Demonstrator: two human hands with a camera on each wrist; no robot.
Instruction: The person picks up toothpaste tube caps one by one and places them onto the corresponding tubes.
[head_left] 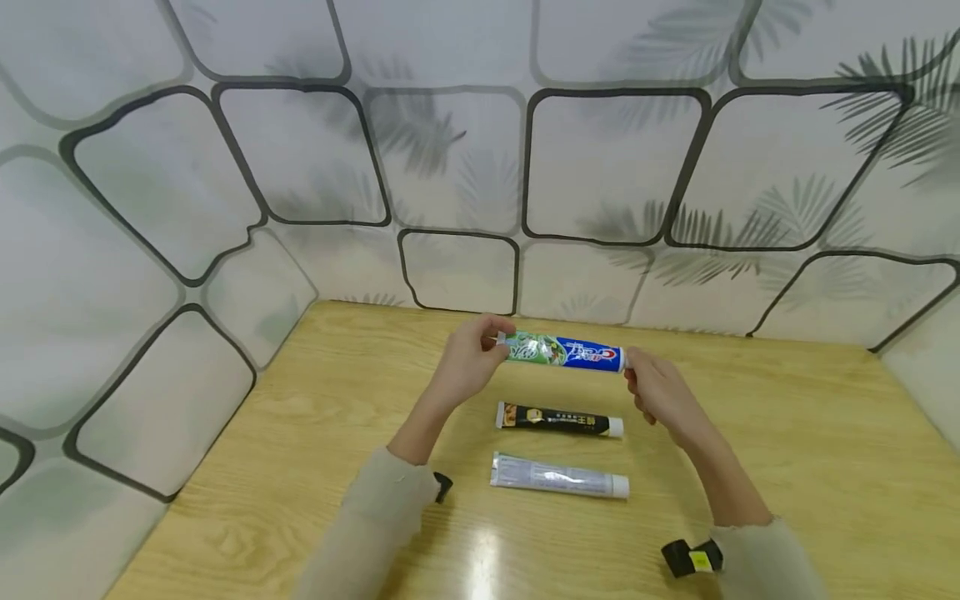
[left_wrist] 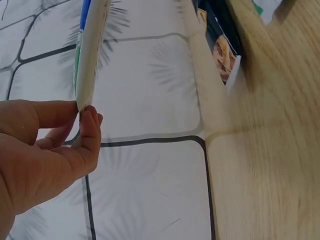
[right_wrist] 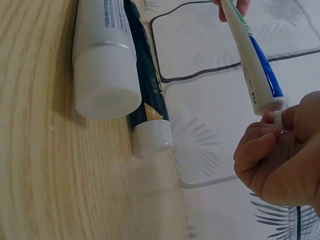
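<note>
A blue and green toothpaste tube [head_left: 562, 351] is held level above the wooden table between both hands. My left hand [head_left: 467, 362] pinches its flat crimped end between thumb and fingers. At the opposite end, my right hand [head_left: 666, 398] pinches the narrow white tip [right_wrist: 278, 119], partly hidden by the fingers. The left wrist view shows the tube's pale side edge [left_wrist: 90, 60]. Nearer to me lie a black toothpaste tube [head_left: 558, 419] with a white cap and, in front of it, a silvery-white tube [head_left: 555, 477], caps pointing right.
The wooden table [head_left: 300, 400] meets a wall [head_left: 457, 167] with a stone-outline and leaf pattern at the back and left. Black straps [head_left: 692, 557] show near the sleeves at both wrists.
</note>
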